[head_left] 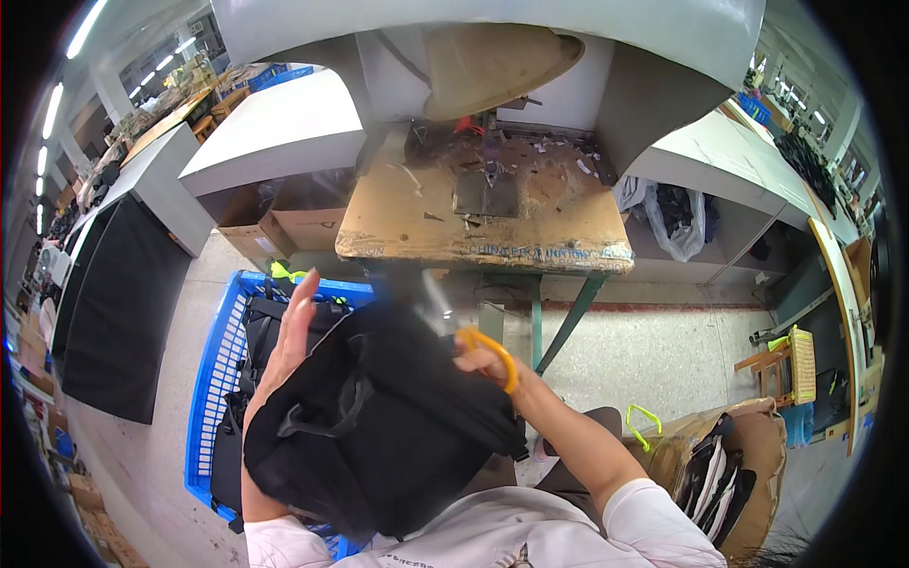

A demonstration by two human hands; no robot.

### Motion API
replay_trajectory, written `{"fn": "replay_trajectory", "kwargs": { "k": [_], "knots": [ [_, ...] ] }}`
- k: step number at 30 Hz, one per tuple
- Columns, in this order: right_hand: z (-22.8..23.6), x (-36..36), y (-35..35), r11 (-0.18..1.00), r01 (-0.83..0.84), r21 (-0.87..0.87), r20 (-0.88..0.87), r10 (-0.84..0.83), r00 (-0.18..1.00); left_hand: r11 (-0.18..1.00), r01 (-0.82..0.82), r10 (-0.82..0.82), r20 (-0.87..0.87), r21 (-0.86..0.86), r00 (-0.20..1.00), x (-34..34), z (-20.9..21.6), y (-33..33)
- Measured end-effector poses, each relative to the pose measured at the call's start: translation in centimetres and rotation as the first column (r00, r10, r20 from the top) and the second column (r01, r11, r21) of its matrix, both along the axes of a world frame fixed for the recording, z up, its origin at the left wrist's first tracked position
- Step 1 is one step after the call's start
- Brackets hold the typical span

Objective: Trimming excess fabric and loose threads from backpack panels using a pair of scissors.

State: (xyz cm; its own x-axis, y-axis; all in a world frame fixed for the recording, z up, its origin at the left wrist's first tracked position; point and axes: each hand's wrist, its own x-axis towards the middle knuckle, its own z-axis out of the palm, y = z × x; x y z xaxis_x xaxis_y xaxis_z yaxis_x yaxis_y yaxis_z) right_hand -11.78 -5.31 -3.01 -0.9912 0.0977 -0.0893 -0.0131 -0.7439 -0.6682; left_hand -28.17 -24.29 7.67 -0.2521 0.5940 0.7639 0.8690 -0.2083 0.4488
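A black fabric bag point(407, 417) with a webbing loop on it lies across my lap and forearms, its far edge smeared by motion. My left hand point(292, 336) rises along the bag's left side, fingers stretched upward and open, the palm edge against the cloth. In my right hand point(481, 363) is a pair of scissors point(499, 352) with orange handles, gripped at the bag's right side. The blades point away from me toward the table and are blurred, so I cannot tell whether they are apart.
Ahead stands a worn wooden-topped work table point(407, 213) with scraps, under a grey hood. A blue plastic crate point(210, 388) of black bags sits at left. At right are a cardboard box point(762, 445) of black and white pieces and a small wooden stool point(800, 364).
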Motion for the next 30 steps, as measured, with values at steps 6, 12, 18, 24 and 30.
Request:
{"fn": "replay_trajectory", "kwargs": {
  "k": [6,12,18,24,30],
  "knots": [
    [-0.7,-4.2,-3.7,0.986,-0.165,-0.008,-0.040,0.164,0.986,0.757,0.604,-0.610,0.062,-0.250,0.790,0.5,5.7,0.0],
    [1.6,-2.7,-3.6,0.995,-0.039,-0.096,0.018,0.041,0.999,0.821,0.561,-0.563,0.328,0.110,0.759,-0.9,3.0,-1.8],
    [0.0,-2.1,-1.9,0.224,0.535,0.815,-0.343,-0.558,0.756,0.999,0.046,-0.034,0.434,-0.018,0.900,-2.2,2.5,-4.9],
    [3.4,4.9,-4.7,0.889,0.223,0.399,-0.159,-0.172,0.972,0.979,-0.183,0.206,0.470,-0.095,0.858,-2.5,5.5,-4.7],
    [3.0,7.5,-7.7,0.857,0.220,0.467,-0.118,-0.187,0.975,0.767,-0.465,0.588,0.194,-0.441,0.785,-5.9,7.0,-2.0]
  ]
}}
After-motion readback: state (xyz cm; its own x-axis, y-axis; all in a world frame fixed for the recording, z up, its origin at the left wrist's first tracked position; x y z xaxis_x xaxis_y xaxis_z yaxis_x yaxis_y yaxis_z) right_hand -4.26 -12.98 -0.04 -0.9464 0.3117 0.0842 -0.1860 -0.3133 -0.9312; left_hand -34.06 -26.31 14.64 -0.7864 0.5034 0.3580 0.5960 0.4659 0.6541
